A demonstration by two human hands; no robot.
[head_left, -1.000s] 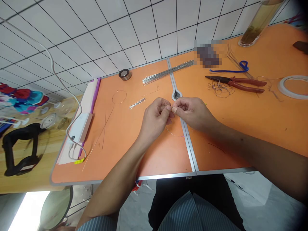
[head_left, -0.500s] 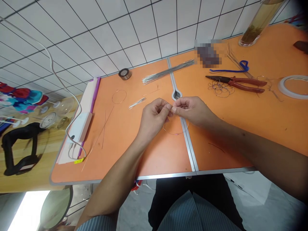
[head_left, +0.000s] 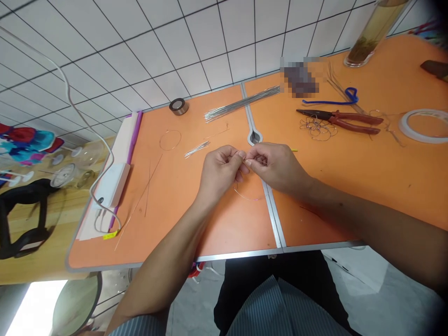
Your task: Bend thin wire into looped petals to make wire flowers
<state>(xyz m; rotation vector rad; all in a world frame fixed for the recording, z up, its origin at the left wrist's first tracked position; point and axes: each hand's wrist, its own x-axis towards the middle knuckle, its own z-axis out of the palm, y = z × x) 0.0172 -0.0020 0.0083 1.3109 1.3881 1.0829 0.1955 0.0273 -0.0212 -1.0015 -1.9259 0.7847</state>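
My left hand (head_left: 222,170) is closed in a pinch over the table's centre seam. Fingertip to fingertip with it, my right hand (head_left: 278,165) is pinched as well. Between them they hold a thin wire (head_left: 247,198), which curves down below the fingers with tiny pinkish specks on it. Its ends are hidden in the fingers. A small yellow tip (head_left: 294,150) pokes out behind my right hand; what it belongs to is hidden. Left of my hands lie a bundle of short silvery wires (head_left: 196,149) and a thin wire ring (head_left: 170,140).
Pliers (head_left: 339,119) with red handles lie beside tangled wire (head_left: 318,128) at right. Long silvery wires (head_left: 241,103), a tape roll (head_left: 178,106) and a blue strip (head_left: 331,101) lie toward the tiled wall. A white power box (head_left: 112,185) with a cable sits left; a glass jar (head_left: 376,32) stands far right.
My right hand has turned slightly, its fingers curling more, and a yellow tip now shows behind it. Less of the hanging wire curve is visible. The whole view has shifted a little.
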